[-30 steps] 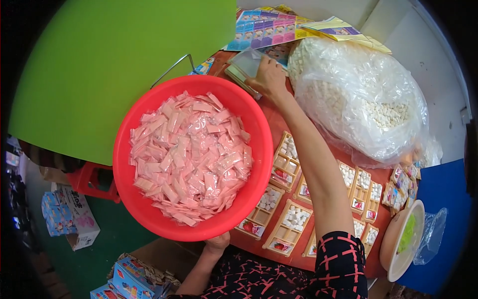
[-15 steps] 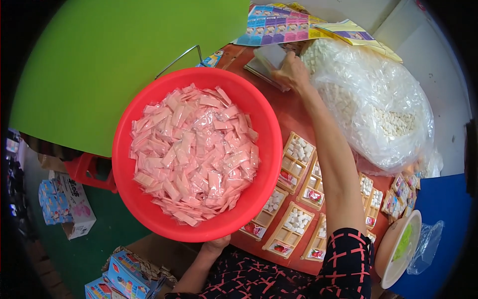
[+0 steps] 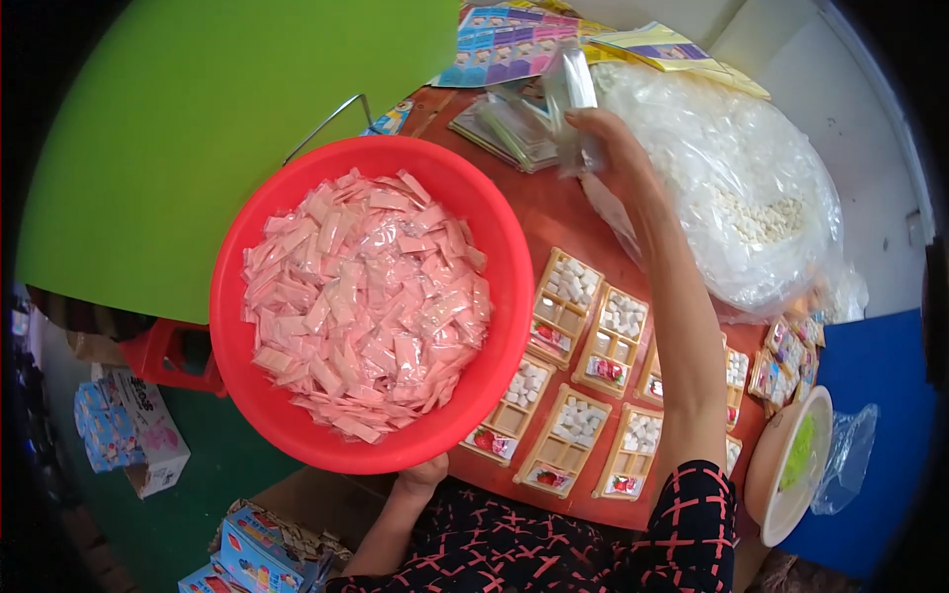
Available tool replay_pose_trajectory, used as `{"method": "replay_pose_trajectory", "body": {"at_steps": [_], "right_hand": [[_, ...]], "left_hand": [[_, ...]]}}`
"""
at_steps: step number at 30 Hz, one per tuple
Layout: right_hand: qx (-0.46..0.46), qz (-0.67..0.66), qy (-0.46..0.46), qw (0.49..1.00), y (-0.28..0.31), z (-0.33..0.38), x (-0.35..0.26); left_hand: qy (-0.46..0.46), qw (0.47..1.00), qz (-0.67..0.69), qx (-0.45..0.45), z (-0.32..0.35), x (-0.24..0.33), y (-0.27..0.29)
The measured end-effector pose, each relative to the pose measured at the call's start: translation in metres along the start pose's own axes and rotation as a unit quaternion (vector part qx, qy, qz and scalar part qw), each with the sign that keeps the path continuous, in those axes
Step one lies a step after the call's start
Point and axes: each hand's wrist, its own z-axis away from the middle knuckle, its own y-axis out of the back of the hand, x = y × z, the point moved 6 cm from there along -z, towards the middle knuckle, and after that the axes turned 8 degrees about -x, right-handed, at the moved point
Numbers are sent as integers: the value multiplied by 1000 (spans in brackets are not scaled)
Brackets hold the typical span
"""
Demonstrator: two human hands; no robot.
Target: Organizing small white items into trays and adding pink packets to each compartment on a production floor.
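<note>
My right hand (image 3: 615, 148) is closed on a small bundle of clear plastic bags (image 3: 570, 94), lifted at the back of the red table. Just left of it lies a stack of flat clear bags (image 3: 504, 128). My left hand (image 3: 425, 472) is under the near rim of a red basin (image 3: 509, 366) and holds it there; its fingertips are hidden below. Pink wafer-like pieces in clear wrappers (image 3: 366, 306) heap up inside the basin. Right of it stand several wooden compartment trays (image 3: 563, 435) holding white cubes and small strawberry-print packets.
A big clear bag of white pieces (image 3: 732, 188) fills the back right. Printed sheets (image 3: 514, 44) lie behind. A green panel (image 3: 227, 109) rises at left. A pale bowl (image 3: 791, 465) with something green is at right, and blue boxes (image 3: 252, 553) sit below left.
My right hand has lifted a bundle of clear bags up and right from the stack. In the picture, the basin and trays sit slightly further left. My left hand stays under the basin's rim.
</note>
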Motion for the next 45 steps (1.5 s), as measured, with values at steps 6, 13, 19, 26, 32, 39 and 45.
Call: {"method": "replay_pose_trajectory", "body": {"at_steps": [6, 13, 19, 26, 32, 39, 45], "right_hand": [[-89, -391, -4, 916, -5, 123, 2], [42, -300, -9, 953, -26, 261, 16], [77, -128, -97, 984, -62, 339, 26], [46, -175, -120, 976, -70, 385, 44], [5, -279, -97, 955, -65, 397, 50], [22, -302, -94, 948, -54, 395, 58], [4, -337, -92, 937, -47, 393, 69]], "left_hand": [[16, 996, -91, -7, 2, 3, 0], [-23, 997, 79, -4, 14, 25, 6], [154, 735, 586, -305, -16, 139, -53], [188, 643, 622, -406, 12, 162, -90], [229, 604, 630, -432, 15, 177, -94], [229, 646, 598, -415, 11, 179, -103], [252, 649, 587, -413, 10, 179, -116]]}}
